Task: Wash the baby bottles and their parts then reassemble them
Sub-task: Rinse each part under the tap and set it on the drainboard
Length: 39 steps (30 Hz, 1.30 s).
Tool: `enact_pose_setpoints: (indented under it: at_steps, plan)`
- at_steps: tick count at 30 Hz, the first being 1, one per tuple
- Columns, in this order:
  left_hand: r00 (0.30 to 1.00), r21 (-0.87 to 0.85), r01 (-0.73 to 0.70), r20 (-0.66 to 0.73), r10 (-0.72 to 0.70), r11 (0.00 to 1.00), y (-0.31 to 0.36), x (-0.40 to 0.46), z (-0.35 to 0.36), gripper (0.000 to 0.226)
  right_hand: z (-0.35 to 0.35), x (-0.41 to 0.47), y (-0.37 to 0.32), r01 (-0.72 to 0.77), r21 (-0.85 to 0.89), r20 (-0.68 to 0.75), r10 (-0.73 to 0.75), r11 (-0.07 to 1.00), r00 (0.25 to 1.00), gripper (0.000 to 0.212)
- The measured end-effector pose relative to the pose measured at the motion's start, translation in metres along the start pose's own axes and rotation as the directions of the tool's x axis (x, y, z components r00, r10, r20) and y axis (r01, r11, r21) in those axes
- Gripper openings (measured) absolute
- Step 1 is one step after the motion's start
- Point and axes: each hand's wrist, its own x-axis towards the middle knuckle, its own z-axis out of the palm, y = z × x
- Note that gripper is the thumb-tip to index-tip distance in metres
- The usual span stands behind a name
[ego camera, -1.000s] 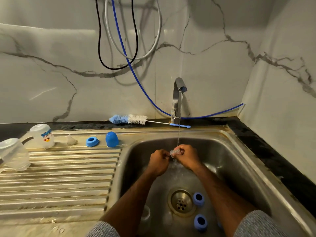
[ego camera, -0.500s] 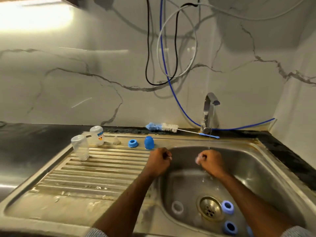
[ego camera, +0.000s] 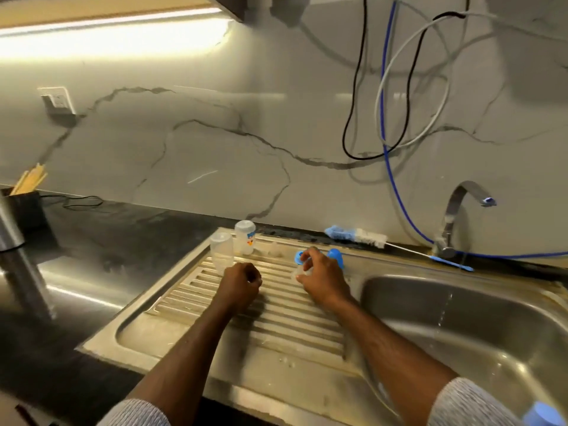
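Note:
Both my hands are over the ribbed steel drainboard (ego camera: 276, 321). My right hand (ego camera: 322, 276) pinches a small clear teat (ego camera: 298, 273) just above the ribs. My left hand (ego camera: 241, 285) is curled into a fist and holds nothing that I can see. At the back of the drainboard stand two clear bottles upside down (ego camera: 222, 252) (ego camera: 245, 236), with another clear teat (ego camera: 274, 249) beside them. A blue ring (ego camera: 298, 256) and a blue cap (ego camera: 336, 256) sit partly hidden behind my right hand. One more blue part (ego camera: 541, 415) shows at the bottom right.
The sink basin (ego camera: 479, 330) lies to the right, with a thin stream falling from the tap (ego camera: 464, 207). A blue-and-white bottle brush (ego camera: 359, 236) lies along the back ledge. Cables and a blue hose hang on the marble wall. Dark counter extends left, with a utensil holder (ego camera: 23, 207).
Both hands moved left from under the tap to over the drainboard, the right one carrying the clear teat. My view swung left and up with them.

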Motion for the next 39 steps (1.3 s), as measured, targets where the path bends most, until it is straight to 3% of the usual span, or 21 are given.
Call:
enact_pose_setpoints:
  at_steps: [5,12,19,26,31,34,39]
  plan:
    - [0.996,-0.021,0.079,-0.035,-0.08,0.997,-0.039,0.012,-0.025,0.014,0.042,0.028,-0.043,0.044,-0.06,0.071,-0.04,0.997,0.997,0.027]
    - [0.996,0.017,0.083,-0.029,-0.083,0.996,-0.054,0.017,-0.028,0.007,0.075,0.046,-0.063,-0.007,-0.168,0.139,0.031,0.986,0.99,0.023]
    - [0.999,-0.046,0.048,-0.002,-0.048,0.998,-0.037,0.015,-0.018,0.008,0.065,0.04,-0.047,-0.08,0.087,0.098,0.071,0.993,0.993,0.036]
    - [0.993,-0.172,-0.112,0.021,0.117,0.979,0.035,0.011,0.034,0.005,-0.011,0.005,0.029,-0.038,0.069,-0.035,0.041,0.997,0.999,0.019]
    - [0.951,-0.176,-0.278,0.086,0.296,0.944,0.11,0.004,0.098,0.01,-0.094,-0.035,0.107,-0.102,-0.01,-0.034,0.102,0.995,0.994,0.026]
    - [0.896,-0.165,-0.363,0.207,0.392,0.917,0.154,-0.005,0.144,0.01,-0.146,-0.062,0.156,-0.188,-0.07,0.022,0.19,0.98,0.982,0.023]
    - [0.879,-0.153,-0.308,0.331,0.343,0.939,0.212,-0.028,0.225,0.009,-0.195,-0.116,0.236,-0.365,-0.222,0.101,0.393,0.904,0.914,0.016]
